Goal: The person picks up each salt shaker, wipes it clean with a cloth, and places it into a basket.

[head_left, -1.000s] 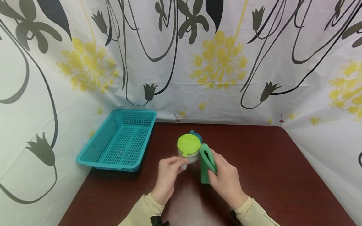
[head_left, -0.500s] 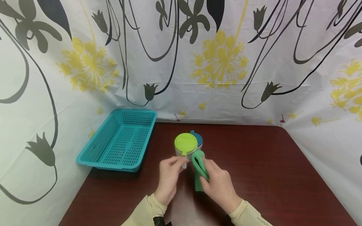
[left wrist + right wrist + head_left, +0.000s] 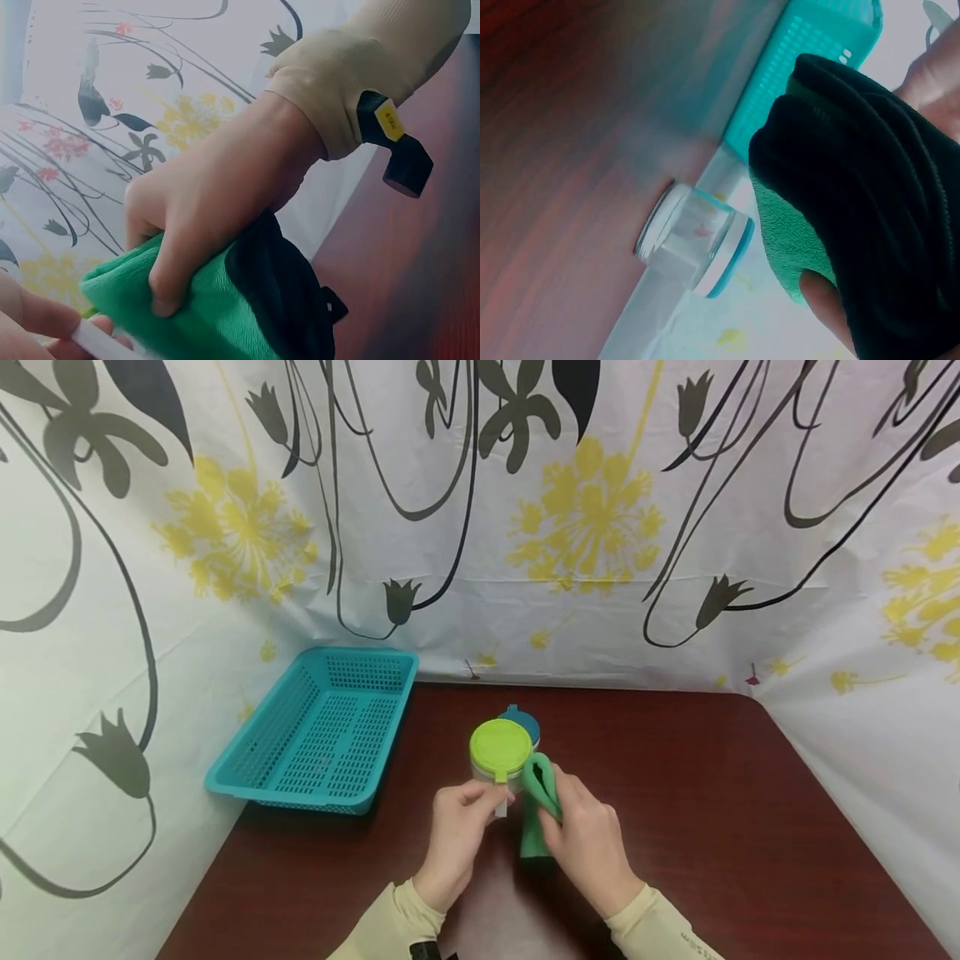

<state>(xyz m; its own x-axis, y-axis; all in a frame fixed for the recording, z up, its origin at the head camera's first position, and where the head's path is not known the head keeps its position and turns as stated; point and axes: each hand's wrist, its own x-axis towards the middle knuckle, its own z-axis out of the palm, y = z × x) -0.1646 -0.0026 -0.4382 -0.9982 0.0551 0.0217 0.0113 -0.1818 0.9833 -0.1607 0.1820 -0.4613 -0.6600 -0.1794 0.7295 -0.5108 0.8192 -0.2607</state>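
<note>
My left hand (image 3: 459, 835) pinches the white handle at the front of a jar with a lime-green lid (image 3: 500, 745). The lid's green tab lies over that handle. In my right hand (image 3: 592, 839) is a folded green cloth (image 3: 534, 837), gripped between thumb and fingers, its folded edge right at the jar's right side. The cloth (image 3: 787, 236) shows a dark side toward the right wrist camera and covers the green-lidded jar there. Behind stands a second jar with a blue lid (image 3: 522, 720), partly hidden in the head view; its clear body (image 3: 694, 236) shows in the right wrist view.
A teal perforated basket (image 3: 322, 743) sits at the back left of the dark red-brown table (image 3: 712, 802). A patterned curtain (image 3: 450, 552) hangs behind the table and along both sides.
The cloth in my right hand shifted left and toward me across the jar's front, then back a little right. The green-lidded jar swung slightly left, then right again, still held by my left hand.
</note>
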